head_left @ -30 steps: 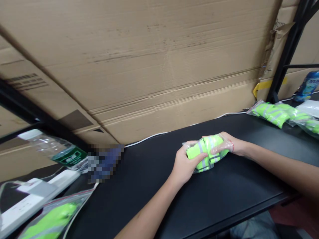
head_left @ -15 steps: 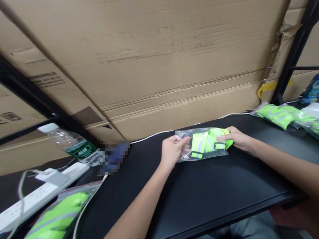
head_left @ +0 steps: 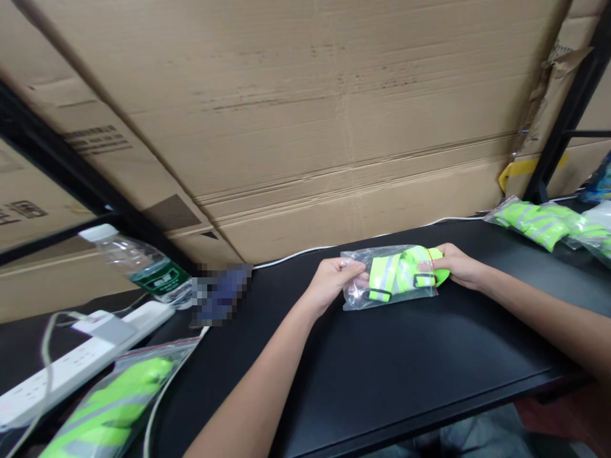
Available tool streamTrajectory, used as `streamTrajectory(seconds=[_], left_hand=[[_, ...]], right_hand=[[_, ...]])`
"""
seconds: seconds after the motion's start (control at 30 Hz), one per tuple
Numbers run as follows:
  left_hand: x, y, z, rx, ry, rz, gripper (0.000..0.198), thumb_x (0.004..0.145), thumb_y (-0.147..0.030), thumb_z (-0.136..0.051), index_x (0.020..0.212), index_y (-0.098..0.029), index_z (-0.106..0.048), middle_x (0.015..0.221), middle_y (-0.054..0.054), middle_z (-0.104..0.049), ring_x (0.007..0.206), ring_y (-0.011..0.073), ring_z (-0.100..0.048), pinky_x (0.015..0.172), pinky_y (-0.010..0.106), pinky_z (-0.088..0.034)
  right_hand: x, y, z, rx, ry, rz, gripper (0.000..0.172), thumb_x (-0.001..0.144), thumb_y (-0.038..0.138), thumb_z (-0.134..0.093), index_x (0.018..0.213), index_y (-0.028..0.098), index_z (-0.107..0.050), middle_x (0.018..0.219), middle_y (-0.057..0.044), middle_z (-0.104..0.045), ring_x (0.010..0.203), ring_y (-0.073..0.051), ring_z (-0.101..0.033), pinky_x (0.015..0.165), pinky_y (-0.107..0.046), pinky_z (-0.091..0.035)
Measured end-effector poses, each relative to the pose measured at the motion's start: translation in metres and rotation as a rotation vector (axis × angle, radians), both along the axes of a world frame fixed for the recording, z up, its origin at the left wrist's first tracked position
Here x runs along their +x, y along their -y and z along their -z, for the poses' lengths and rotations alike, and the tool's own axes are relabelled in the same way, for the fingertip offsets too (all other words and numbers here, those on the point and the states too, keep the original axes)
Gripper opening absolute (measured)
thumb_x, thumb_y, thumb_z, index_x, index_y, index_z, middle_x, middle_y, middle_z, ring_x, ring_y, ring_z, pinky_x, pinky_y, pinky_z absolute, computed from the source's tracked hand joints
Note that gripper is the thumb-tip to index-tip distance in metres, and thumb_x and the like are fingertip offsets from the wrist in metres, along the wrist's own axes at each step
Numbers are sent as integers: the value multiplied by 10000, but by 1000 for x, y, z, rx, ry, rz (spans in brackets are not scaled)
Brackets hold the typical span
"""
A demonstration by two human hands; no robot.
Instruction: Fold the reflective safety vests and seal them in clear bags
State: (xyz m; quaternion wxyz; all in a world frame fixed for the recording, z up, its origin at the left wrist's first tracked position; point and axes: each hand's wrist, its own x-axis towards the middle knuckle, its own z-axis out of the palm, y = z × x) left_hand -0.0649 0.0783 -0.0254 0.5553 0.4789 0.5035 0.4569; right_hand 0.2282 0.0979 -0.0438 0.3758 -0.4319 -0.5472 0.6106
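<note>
A folded neon-yellow reflective vest (head_left: pixel 396 275) with grey stripes and a black buckle lies in a clear zip bag (head_left: pixel 356 289). Both hands hold this bag just above the black tabletop. My left hand (head_left: pixel 334 283) grips the bag's left end, with the fingers over the plastic. My right hand (head_left: pixel 456 266) pinches the right end at the red-lined seal. A green flap of the vest pokes out past the seal there.
More bagged vests (head_left: pixel 534 224) lie at the table's far right, and another (head_left: pixel 114 407) lies at the lower left. A white power strip (head_left: pixel 81 362), a water bottle (head_left: pixel 143 270) and a pixelated object (head_left: pixel 219 294) stand left. Cardboard sheets (head_left: pixel 334 127) rise behind.
The vest bag, squeezed into a bundle a second ago, now lies flatter between my hands. My hands have moved apart to its ends, and the view has shifted slightly.
</note>
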Motion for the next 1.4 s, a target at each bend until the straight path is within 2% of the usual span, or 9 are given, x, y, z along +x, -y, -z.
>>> streamTrajectory(seconds=[0.23,0.47,0.57,0.67,0.87,1.03,1.17,1.27,1.4], left_hand=[[-56,-17,-20,48,158,-382,124,714,-49,-808,733,-97,-696,616,92,-721,457,152,-679,376,156,-468],[-73,-23,-37,134,406,-632,235,947,-13,-491,787,-131,-615,602,-29,-653,451,42,-621,478,82,-496],[-60,-21,-38,121,476,-625,265,970,-17,-438,799,-129,-606,622,-30,-643,438,39,-601,446,91,-480],[-39,-16,-37,89,513,-567,223,954,-28,-483,808,-119,-625,638,-13,-646,451,59,-610,424,117,-477],[-1,-1,-32,65,527,-476,142,922,-82,-574,825,-113,-673,660,11,-673,498,86,-630,457,148,-505],[6,3,-24,44,491,-439,58,855,-116,-670,802,-100,-688,651,40,-688,513,121,-651,501,189,-529],[4,2,-22,62,475,-446,57,836,-131,-686,784,-108,-683,631,37,-684,502,128,-646,482,197,-515],[2,1,-23,79,474,-444,74,838,-133,-681,766,-112,-679,614,32,-680,497,126,-642,476,197,-509],[2,1,-23,97,483,-423,56,822,-144,-693,777,-112,-684,617,32,-684,502,131,-644,484,205,-510]], right_hand=[[14,-14,3,13,3,119,381,565,375,-928,828,139,-786,913,-125,-786,771,-208,-727,752,-330,-597],[-2,-4,1,51,163,-104,433,551,427,-927,818,115,-788,827,-103,-778,715,-207,-712,693,-330,-579],[-8,-4,-3,140,268,-164,462,565,477,-914,846,132,-789,841,-80,-775,751,-212,-709,691,-322,-564],[-9,-5,-6,283,376,-139,501,572,533,-905,899,172,-791,1050,-109,-769,1007,-291,-699,871,-396,-550],[-2,-2,-13,535,534,-8,492,814,625,-702,550,213,-661,1270,-159,-692,1391,-397,-457,1135,-552,-341],[7,4,-20,870,634,214,387,818,587,-714,933,220,-743,1327,-140,-656,1317,-350,-536,1127,-542,-370],[9,7,-23,907,625,-111,667,771,520,-781,1347,240,-597,1345,-113,-641,1220,-306,-602,1053,-470,-458],[3,8,-25,879,649,-277,476,817,433,-743,1232,214,-667,1205,-106,-690,1100,-274,-644,985,-426,-486],[-3,13,-32,899,668,-290,358,801,384,-748,1107,200,-719,1110,-92,-707,992,-247,-661,914,-384,-492]])
